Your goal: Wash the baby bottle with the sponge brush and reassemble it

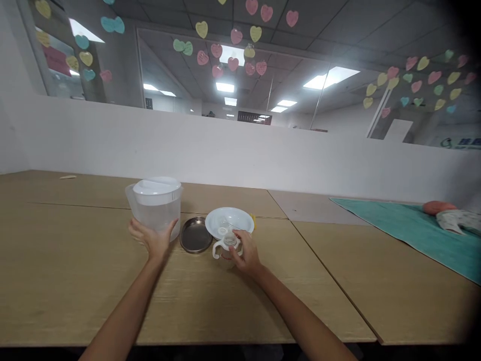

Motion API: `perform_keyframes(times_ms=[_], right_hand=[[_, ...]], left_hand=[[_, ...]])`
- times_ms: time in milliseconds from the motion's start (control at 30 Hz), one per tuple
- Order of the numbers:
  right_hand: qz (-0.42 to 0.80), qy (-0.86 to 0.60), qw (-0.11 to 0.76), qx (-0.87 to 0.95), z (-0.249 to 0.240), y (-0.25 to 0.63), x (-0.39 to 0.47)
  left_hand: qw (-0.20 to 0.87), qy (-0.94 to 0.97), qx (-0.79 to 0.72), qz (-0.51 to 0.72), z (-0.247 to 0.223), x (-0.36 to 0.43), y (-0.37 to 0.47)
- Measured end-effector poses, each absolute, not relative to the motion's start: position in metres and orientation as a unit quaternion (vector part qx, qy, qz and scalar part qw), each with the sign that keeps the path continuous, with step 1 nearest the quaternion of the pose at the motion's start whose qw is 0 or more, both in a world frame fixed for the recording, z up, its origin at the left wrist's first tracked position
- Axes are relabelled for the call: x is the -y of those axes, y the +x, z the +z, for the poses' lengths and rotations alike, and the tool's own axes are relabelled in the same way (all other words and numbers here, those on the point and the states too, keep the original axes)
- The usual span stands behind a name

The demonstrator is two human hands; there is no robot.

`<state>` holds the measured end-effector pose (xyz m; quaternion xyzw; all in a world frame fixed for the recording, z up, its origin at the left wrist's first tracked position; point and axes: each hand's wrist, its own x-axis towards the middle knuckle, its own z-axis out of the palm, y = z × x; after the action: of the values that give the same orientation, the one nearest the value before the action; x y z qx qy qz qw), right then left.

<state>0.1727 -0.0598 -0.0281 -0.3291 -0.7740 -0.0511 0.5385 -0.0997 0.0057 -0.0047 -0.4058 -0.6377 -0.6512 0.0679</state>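
My left hand [153, 238] is wrapped round the near side of a clear plastic pitcher [160, 213] with a white lid. The pitcher stands upright and looks filled with clear liquid. My right hand [245, 251] grips a small clear baby bottle [227, 250] with white side handles and an uncapped neck. Just behind the bottle is a white bowl [240, 218] with small clear and white parts in it, too small to name surely. Between pitcher and bowl lies a round, shallow metal dish [196, 235].
Everything stands on a wooden table [210, 311] with seams between its boards. A teal cloth [406, 230] covers the right side, with a doll-like figure [453, 218] at its far edge. Behind runs a low white wall [225, 150] below glass. Something yellow [254, 220] shows beside the bowl.
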Motion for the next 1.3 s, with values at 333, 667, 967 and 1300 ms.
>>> perform_keyframes(times_ms=[333, 667, 967, 1300], right_hand=[[-0.043, -0.330, 0.534, 0.777, -0.026, 0.171, 0.061], [-0.019, -0.339, 0.525, 0.780, -0.022, 0.169, 0.064], [-0.023, -0.345, 0.512, 0.786, -0.021, 0.169, 0.063], [-0.034, -0.348, 0.507, 0.788, -0.018, 0.168, 0.064]], left_hand=[[0.024, -0.391, 0.648, -0.653, -0.007, -0.013, -0.092], [0.184, -0.514, 0.621, -0.562, 0.006, 0.010, -0.078], [0.230, -0.584, 0.580, -0.519, 0.008, 0.017, -0.067], [0.231, -0.595, 0.571, -0.516, 0.007, 0.017, -0.069]])
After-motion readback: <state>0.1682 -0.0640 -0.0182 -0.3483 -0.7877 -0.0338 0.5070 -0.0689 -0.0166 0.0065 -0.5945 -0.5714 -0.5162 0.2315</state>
